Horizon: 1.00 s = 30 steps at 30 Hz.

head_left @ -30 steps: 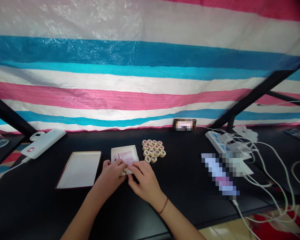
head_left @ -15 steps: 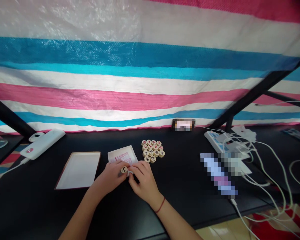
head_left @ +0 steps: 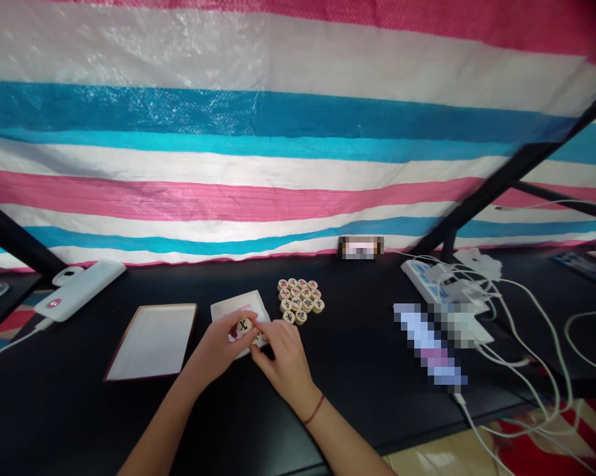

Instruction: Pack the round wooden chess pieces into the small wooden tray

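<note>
Over the white box (head_left: 252, 301), your left hand (head_left: 212, 347) grips a black-marked round piece (head_left: 243, 324), your right hand's fingertips just beside it, with clustered pieces (head_left: 300, 301) to the right and a shallow tray (head_left: 151, 340) to the left.

A plastic sheet (head_left: 258, 175) striped in pink, white and blue hangs behind the black table (head_left: 370, 370). A slanting black bar (head_left: 17, 238) stands at the left, and another, a dark beam (head_left: 481, 188), rises at the right. Near the left bar lies a white oblong device (head_left: 82, 291) with a round pinkish mark and a pale cord (head_left: 14, 345) plugged into its near end. At the back, a small pixelated object (head_left: 361, 248) stands near the sheet. To the right sits a white power strip (head_left: 419, 277), crowded with plugs and looping white cables (head_left: 555, 347); just beside it lies a long pixelated object (head_left: 429, 344). Red-and-cream fabric (head_left: 570, 439) shows at lower right.
</note>
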Available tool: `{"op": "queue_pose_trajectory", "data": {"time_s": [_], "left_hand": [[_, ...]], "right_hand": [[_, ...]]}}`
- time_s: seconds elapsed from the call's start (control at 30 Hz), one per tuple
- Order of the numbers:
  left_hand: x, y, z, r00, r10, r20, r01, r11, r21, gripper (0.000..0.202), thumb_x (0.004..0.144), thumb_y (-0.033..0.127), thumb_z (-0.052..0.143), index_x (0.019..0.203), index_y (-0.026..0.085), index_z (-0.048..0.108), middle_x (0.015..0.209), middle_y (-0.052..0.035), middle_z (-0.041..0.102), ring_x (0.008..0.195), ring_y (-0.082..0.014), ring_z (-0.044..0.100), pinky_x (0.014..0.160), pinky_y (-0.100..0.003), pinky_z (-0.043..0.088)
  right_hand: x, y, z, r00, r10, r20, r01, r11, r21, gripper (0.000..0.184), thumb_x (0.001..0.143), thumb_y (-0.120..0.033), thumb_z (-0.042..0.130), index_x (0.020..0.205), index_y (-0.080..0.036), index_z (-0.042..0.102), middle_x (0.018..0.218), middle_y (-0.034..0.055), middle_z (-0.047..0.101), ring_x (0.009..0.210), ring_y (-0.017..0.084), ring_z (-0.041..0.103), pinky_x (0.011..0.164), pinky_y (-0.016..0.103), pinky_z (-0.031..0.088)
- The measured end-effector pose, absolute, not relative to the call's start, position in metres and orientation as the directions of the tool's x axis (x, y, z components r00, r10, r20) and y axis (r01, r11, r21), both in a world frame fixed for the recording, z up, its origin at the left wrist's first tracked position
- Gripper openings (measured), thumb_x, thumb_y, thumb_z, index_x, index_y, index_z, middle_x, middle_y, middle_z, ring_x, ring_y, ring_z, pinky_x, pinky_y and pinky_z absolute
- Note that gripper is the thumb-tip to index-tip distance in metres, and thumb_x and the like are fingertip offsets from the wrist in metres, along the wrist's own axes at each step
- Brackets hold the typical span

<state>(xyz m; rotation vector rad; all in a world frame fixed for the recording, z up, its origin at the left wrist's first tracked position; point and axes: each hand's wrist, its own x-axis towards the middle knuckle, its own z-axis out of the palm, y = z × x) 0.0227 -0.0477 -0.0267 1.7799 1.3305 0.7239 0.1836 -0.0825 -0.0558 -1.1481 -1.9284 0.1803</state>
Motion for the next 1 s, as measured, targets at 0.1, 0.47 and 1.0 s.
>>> {"op": "queue_pose_trajectory", "data": {"time_s": [0.1, 0.47, 1.0], "left_hand": [[0.025, -0.049, -0.025, 0.302, 0.952, -0.039, 0.484, -0.118, 0.867, 0.038, 0.082, 0.044, 0.055, 0.109, 0.020, 0.067, 0.082, -0.0015, 0.068, 0.068, -0.0157, 0.057, 0.066, -0.028, 0.048], [0.025, -0.051, -0.021, 0.248, 0.969, -0.002, 0.593, -0.150, 0.791, 0.024, 0.083, 0.044, 0.056, 0.087, 0.021, 0.062, 0.067, 0.0032, 0.058, 0.058, -0.0134, 0.050, 0.058, -0.025, 0.041], [0.026, -0.052, -0.026, 0.298, 0.944, 0.142, 0.584, -0.298, 0.755, 0.038, 0.087, 0.034, 0.049, 0.122, 0.023, 0.059, 0.095, -0.0030, 0.062, 0.062, -0.0110, 0.054, 0.067, -0.026, 0.051]], "right_hand": [[0.186, -0.082, -0.052, -0.171, 0.768, 0.617, 0.641, 0.563, -0.522, 0.022, 0.088, -0.022, 0.055, 0.109, -0.021, 0.058, 0.092, 0.0057, 0.066, 0.089, 0.022, 0.061, 0.080, 0.039, 0.049], [0.279, -0.071, -0.084, 0.440, 0.786, 0.435, 0.685, 0.019, -0.728, 0.029, 0.081, -0.036, 0.057, 0.103, -0.018, 0.059, 0.089, 0.0070, 0.064, 0.076, 0.021, 0.059, 0.071, 0.035, 0.049], [0.277, -0.069, -0.092, 0.159, 0.862, 0.481, 0.815, 0.160, -0.556, 0.018, 0.086, -0.029, 0.055, 0.094, -0.018, 0.066, 0.094, 0.0094, 0.070, 0.088, 0.025, 0.059, 0.081, 0.041, 0.047]]}}
